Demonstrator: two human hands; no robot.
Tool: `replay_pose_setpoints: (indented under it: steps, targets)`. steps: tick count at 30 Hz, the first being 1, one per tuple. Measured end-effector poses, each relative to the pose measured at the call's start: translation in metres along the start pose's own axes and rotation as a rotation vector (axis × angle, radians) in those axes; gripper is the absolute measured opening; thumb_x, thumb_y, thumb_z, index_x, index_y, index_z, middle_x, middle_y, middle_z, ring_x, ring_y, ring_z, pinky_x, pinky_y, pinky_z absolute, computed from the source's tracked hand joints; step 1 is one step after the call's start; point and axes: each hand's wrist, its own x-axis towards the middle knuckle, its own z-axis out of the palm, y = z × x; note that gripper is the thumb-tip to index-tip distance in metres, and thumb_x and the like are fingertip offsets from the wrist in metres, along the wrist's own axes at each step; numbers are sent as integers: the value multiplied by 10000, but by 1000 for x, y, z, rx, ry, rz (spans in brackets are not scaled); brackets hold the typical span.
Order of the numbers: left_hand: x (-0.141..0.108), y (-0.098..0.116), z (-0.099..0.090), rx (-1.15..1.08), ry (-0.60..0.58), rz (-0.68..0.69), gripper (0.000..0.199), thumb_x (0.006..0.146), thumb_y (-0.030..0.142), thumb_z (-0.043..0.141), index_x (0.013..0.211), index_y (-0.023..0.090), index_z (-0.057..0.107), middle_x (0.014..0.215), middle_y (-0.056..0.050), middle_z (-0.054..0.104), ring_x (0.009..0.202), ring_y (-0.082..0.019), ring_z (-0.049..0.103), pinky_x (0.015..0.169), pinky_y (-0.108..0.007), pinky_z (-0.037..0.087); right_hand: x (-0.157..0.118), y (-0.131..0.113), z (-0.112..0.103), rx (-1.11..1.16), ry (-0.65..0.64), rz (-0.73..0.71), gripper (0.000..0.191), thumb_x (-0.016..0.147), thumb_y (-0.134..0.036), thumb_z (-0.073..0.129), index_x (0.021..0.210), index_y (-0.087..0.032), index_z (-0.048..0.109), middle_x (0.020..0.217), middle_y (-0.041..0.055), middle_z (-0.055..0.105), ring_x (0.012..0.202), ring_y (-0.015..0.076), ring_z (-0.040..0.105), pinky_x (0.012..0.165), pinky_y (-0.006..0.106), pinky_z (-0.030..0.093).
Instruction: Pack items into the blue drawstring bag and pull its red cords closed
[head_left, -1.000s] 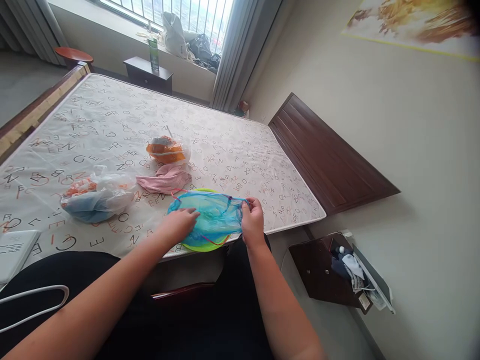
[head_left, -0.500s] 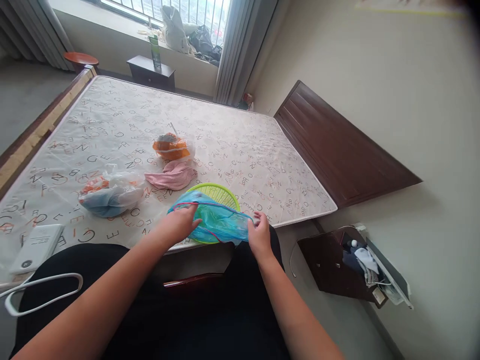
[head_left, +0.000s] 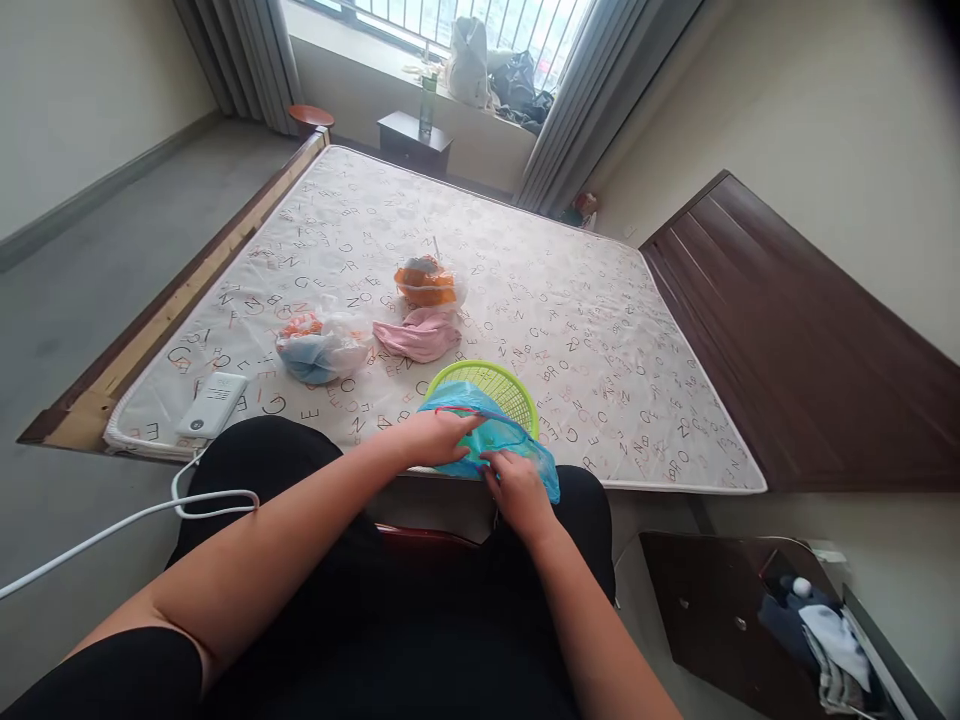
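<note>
Drawn closer together, my left hand (head_left: 436,437), thumb and fingers parted, and right hand (head_left: 521,492), pinch unclear, work a translucent blue plastic bag (head_left: 501,436); gentle tension suits its thin film.

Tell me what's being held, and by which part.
The blue bag appears held around its mouth, left hand at the red edge, right hand at the near side; neither hand's exact grip can be told.

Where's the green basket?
In the head view, the basket is around the middle, at the near edge of the mattress, right of the pink cloth and partly hidden by the blue bag.
</note>
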Motion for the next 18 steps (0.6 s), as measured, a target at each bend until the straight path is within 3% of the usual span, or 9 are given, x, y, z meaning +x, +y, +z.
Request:
replay_pose_setpoints:
  steps: [2, 4, 6, 8, 12, 15, 18]
  targets:
    - [-1, 2, -2, -9, -41, -27, 423, 949, 430, 602, 1304, 225, 701, 1135, -122, 756, 1068, -300, 708, 935, -379, 538, -7, -2, -4, -59, 12, -47, 262, 1045, -274, 500, 1113, -222, 748, 1003, 109, 722, 962, 264, 649, 882, 396, 465]
    - [-2, 4, -5, -19, -82, -53, 396, 961, 514, 561, 1108, 214, 773, 1023, -128, 755, 1005, -309, 711, 872, -382, 544, -12, -10, -5, -106, 42, -71, 265, 1028, -279, 551, 1230, -233, 714, 1230, 133, 697, 1170, 305, 599, 1026, 468, 420]
    - [-3, 6, -7, -52, -118, -47, 392, 936, 539, 582, 1043, 223, 788, 994, -117, 758, 971, -303, 708, 827, -367, 540, -13, -16, -1, -129, 30, -90, 381, 1002, -293, 614, 1379, -247, 631, 1391, 136, 634, 1307, 326, 526, 1119, 532, 343]
    - [-4, 7, -10, -93, -151, -20, 333, 896, 501, 635, 1029, 242, 794, 990, -92, 768, 942, -280, 705, 796, -338, 532, -11, -17, 5, -128, -22, -113, 432, 990, -260, 635, 1420, -257, 596, 1336, 117, 670, 1257, 302, 563, 1115, 528, 345]
    - [-7, 8, -16, -124, -222, -44, 353, 870, 547, 632, 928, 249, 812, 904, -83, 765, 825, -253, 696, 753, -325, 529, -4, -7, 6, -113, -50, -175, 313, 997, -165, 598, 1279, -255, 699, 1109, 74, 739, 1030, 236, 630, 969, 397, 447]
    - [-10, 6, -17, -125, -321, -177, 501, 853, 681, 588, 820, 236, 816, 826, -111, 754, 784, -268, 700, 782, -357, 542, -6, 1, -2, -120, -7, -216, 311, 997, -160, 601, 1260, -267, 727, 1160, 83, 725, 1028, 224, 619, 910, 352, 473]
    - [-11, -1, -12, -117, -303, -273, 565, 814, 749, 593, 743, 228, 800, 880, -144, 769, 858, -309, 718, 842, -400, 548, -15, 6, -9, -165, 64, -200, 290, 997, -185, 621, 1221, -316, 749, 1208, 69, 711, 1082, 232, 608, 951, 389, 468]
